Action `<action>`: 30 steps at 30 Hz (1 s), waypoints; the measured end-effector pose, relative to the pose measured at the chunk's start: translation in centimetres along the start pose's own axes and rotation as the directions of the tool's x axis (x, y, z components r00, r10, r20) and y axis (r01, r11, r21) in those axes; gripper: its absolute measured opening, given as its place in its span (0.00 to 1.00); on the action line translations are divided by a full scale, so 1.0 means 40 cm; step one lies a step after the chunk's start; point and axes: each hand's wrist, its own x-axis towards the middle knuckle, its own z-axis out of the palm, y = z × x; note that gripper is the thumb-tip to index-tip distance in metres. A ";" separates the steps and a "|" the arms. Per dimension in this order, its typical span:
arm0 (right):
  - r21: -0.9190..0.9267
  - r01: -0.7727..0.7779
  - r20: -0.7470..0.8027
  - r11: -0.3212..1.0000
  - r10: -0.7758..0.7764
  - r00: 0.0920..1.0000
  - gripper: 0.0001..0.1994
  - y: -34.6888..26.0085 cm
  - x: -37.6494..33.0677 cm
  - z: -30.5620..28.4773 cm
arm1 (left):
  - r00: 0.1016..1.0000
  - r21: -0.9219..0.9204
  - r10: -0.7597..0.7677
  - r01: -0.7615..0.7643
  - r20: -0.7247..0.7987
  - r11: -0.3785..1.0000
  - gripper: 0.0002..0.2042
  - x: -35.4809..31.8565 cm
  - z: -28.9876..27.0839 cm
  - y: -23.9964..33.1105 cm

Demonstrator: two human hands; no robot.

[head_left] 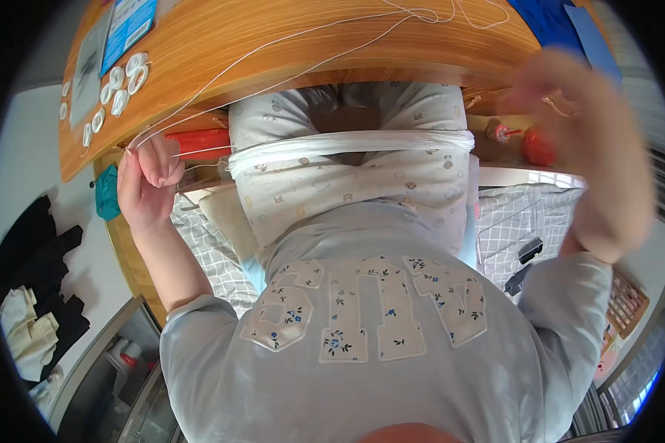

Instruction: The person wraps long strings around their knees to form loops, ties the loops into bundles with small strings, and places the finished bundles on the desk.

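My left hand (151, 173) is closed in a pinch on a thin white cord (273, 50), left of my knees. Two strands stretch from it across the table to a loose tangle at the far side. Another short strand links the fingers to a thick white skein of cord (347, 142), looped around both my thighs and pulled taut. Raised over the table's right end, my right hand (550, 85) is smeared by motion; its fingers, and anything in them, cannot be made out. Several small wound white cord bundles (118, 77) lie on the table's left end.
The wooden table (391, 52) curves in front of me. A blue packet (128, 29) and a clear plastic bag (90, 66) lie at its left, blue cloth (547, 26) at its far right. Under the edge are a red object (199, 142) and a small red item (537, 146).
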 end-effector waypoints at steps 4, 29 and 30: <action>0.055 0.397 0.007 0.916 -0.398 0.918 0.14 0.042 0.019 0.311 | 0.999 -0.007 0.013 -0.013 0.033 1.000 0.20 0.011 0.011 -0.016; 0.276 0.124 -0.313 0.953 -0.033 0.949 0.04 0.443 -0.117 0.532 | 0.614 0.176 0.631 -0.637 -0.474 0.751 0.19 -0.274 -0.054 0.448; 0.269 0.115 -0.313 0.956 -0.027 0.950 0.04 0.441 -0.121 0.530 | 0.331 0.415 0.753 -0.675 -0.569 0.610 0.18 -0.278 -0.072 0.458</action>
